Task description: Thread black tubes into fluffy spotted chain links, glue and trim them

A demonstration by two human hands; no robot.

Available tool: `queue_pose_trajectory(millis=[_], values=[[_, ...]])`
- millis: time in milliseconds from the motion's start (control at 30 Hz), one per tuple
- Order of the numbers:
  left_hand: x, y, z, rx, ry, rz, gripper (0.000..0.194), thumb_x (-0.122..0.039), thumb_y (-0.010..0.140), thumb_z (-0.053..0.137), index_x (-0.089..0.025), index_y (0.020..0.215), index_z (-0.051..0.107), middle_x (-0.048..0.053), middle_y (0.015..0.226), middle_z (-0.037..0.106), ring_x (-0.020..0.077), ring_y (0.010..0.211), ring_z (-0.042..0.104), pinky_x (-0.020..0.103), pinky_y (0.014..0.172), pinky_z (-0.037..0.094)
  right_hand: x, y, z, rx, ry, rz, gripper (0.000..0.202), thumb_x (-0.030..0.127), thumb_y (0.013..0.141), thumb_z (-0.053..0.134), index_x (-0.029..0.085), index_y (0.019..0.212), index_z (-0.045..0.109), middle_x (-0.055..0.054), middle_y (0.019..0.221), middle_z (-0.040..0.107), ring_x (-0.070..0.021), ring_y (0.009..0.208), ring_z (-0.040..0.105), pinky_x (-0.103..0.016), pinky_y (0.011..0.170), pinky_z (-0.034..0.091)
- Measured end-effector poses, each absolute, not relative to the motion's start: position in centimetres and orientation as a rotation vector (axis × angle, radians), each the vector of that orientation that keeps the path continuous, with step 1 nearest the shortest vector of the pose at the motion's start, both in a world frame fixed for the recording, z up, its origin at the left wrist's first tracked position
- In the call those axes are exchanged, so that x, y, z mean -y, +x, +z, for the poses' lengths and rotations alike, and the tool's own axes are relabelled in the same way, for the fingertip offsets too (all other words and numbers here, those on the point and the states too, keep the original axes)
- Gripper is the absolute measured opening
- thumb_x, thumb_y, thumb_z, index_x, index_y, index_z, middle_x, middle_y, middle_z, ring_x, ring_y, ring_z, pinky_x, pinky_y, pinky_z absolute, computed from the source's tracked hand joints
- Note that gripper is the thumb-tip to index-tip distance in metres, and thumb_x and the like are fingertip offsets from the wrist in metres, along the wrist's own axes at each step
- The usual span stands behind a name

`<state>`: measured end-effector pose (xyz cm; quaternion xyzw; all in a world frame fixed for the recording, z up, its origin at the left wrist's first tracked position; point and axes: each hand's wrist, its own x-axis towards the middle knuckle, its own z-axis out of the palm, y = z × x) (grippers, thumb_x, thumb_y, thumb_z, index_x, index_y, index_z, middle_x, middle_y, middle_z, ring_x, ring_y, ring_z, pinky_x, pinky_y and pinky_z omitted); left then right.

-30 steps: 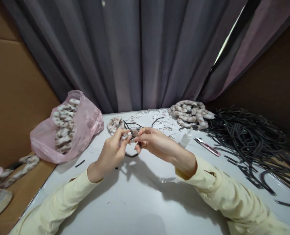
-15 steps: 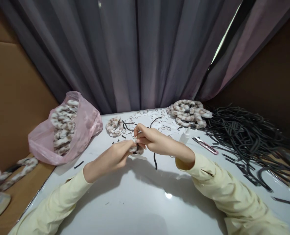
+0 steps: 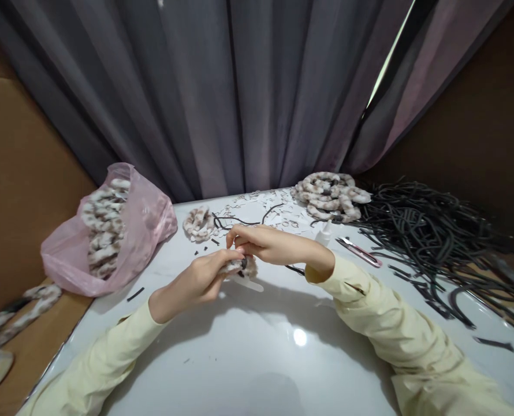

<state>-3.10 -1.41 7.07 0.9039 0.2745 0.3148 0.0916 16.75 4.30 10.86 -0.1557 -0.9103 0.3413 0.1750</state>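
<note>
Both hands at close work on a small furry piece

Over the near part of the bench (image 3: 205,381), the left hand (image 3: 192,286) has its fingers pinched shut on a mottled furry piece (image 3: 250,266), held up in front of the body. The right hand (image 3: 272,244) arches over from the other side, its fingers curled in close to the left thumb; whether they grip anything cannot be told. A dark band (image 3: 244,263) shows on the piece, and a pale strip (image 3: 252,283) juts out below.

The step in hand looks like fine fingertip work at the dark band. The next move calls for a steady left pinch and small, exact right-hand motions, with the fur kept out of the way.

Farther off lie pink-handled snips (image 3: 359,252), a white bottle (image 3: 325,232) and a furry coil (image 3: 199,224). Beyond are a pink bag (image 3: 153,211), black cords (image 3: 425,219), a furry heap (image 3: 332,202) and, last, the curtain (image 3: 196,104).
</note>
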Motion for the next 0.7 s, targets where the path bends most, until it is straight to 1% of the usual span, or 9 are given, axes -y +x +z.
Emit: queue_pose_trajectory(millis=[100, 200, 267, 333, 433, 500, 567, 633, 700], values=[[1.6, -2.8, 6.9, -0.962, 2.543, 0.956, 0.025, -0.007, 0.082, 0.039, -0.018, 0.102, 0.047, 0.005, 0.087, 0.066, 0.0129, 0.072, 0.064, 0.02, 0.063, 0.048, -4.7, 16.7, 10.3, 2.614, -0.479, 0.9, 0.015, 0.006, 0.088, 0.038, 0.016, 0.096, 0.047, 0.0, 0.076, 0.056, -0.0109, 0.065, 0.049, -0.022, 0.062, 0.037], [1.5, -1.8, 6.8, -1.167, 2.101, 0.927, 0.007, -0.019, 0.086, 0.042, -0.019, 0.09, 0.048, -0.001, 0.07, 0.063, 0.0087, 0.051, 0.053, 0.018, 0.051, 0.04, -4.7, 16.4, 9.8, 2.62, -0.645, 0.515, 0.016, 0.007, 0.087, 0.042, 0.015, 0.098, 0.05, -0.006, 0.088, 0.058, -0.0174, 0.083, 0.049, -0.029, 0.075, 0.038], [1.2, -1.1, 6.8, -1.219, 1.795, 0.961, 0.011, -0.028, 0.085, 0.048, -0.018, 0.082, 0.047, -0.003, 0.063, 0.059, 0.0075, 0.048, 0.046, 0.018, 0.049, 0.036, -4.3, 16.2, 9.7, 2.53, -0.787, 0.197, 0.02, 0.003, 0.083, 0.044, 0.012, 0.098, 0.053, -0.011, 0.098, 0.057, -0.0228, 0.094, 0.045, -0.035, 0.081, 0.035], [0.7, -0.7, 6.7, -1.209, 1.511, 1.037, 0.019, -0.033, 0.081, 0.054, -0.017, 0.074, 0.047, -0.004, 0.06, 0.055, 0.0064, 0.047, 0.041, 0.018, 0.047, 0.033, -3.5, 16.0, 10.1, 2.413, -0.865, 0.088, 0.024, -0.001, 0.077, 0.044, 0.01, 0.095, 0.055, -0.013, 0.099, 0.057, -0.0234, 0.094, 0.045, -0.034, 0.08, 0.036], [-0.1, -0.8, 6.3, -1.135, 1.148, 1.122, 0.023, -0.028, 0.07, 0.064, -0.014, 0.064, 0.048, -0.004, 0.059, 0.05, 0.0055, 0.05, 0.04, 0.017, 0.048, 0.032, -2.1, 15.8, 10.7, 2.348, -0.904, 0.353, 0.026, -0.002, 0.074, 0.042, 0.012, 0.086, 0.059, -0.007, 0.082, 0.061, -0.0161, 0.076, 0.051, -0.025, 0.067, 0.037], [-0.5, -1.2, 5.9, -1.067, 0.999, 1.12, 0.021, -0.021, 0.063, 0.067, -0.013, 0.059, 0.048, -0.004, 0.058, 0.047, 0.0046, 0.049, 0.039, 0.016, 0.048, 0.032, -1.3, 15.5, 10.7, 2.354, -0.94, 0.542, 0.025, 0.0, 0.074, 0.042, 0.014, 0.082, 0.061, -0.002, 0.068, 0.06, -0.0121, 0.062, 0.051, -0.023, 0.06, 0.036], [-0.8, -1.7, 5.5, -1.02, 0.92, 1.093, 0.017, -0.017, 0.06, 0.066, -0.013, 0.058, 0.05, -0.005, 0.056, 0.044, 0.0038, 0.047, 0.035, 0.016, 0.046, 0.03, -0.9, 15.2, 10.3, 2.363, -0.985, 0.696, 0.027, 0.001, 0.073, 0.042, 0.015, 0.085, 0.062, 0.001, 0.06, 0.057, -0.0101, 0.052, 0.049, -0.022, 0.055, 0.036], [-1.1, -2.0, 5.2, -1.009, 0.876, 1.079, 0.013, -0.016, 0.06, 0.064, -0.013, 0.061, 0.052, -0.006, 0.054, 0.041, 0.0039, 0.045, 0.033, 0.016, 0.044, 0.029, -0.8, 14.8, 9.7, 2.321, -1.037, 0.94, 0.029, 0.001, 0.074, 0.041, 0.015, 0.094, 0.057, 0.001, 0.06, 0.056, -0.009, 0.046, 0.049, -0.021, 0.048, 0.037], [-1.3, -2.2, 5.1, -1.045, 0.912, 1.12, 0.011, -0.018, 0.061, 0.063, -0.013, 0.062, 0.052, -0.006, 0.053, 0.041, 0.0048, 0.044, 0.033, 0.017, 0.043, 0.03, -1.0, 14.4, 9.1, 2.195, -1.069, 1.255, 0.027, 0.003, 0.076, 0.04, 0.016, 0.098, 0.049, 0.0, 0.068, 0.058, -0.0094, 0.044, 0.052, -0.02, 0.039, 0.039]])
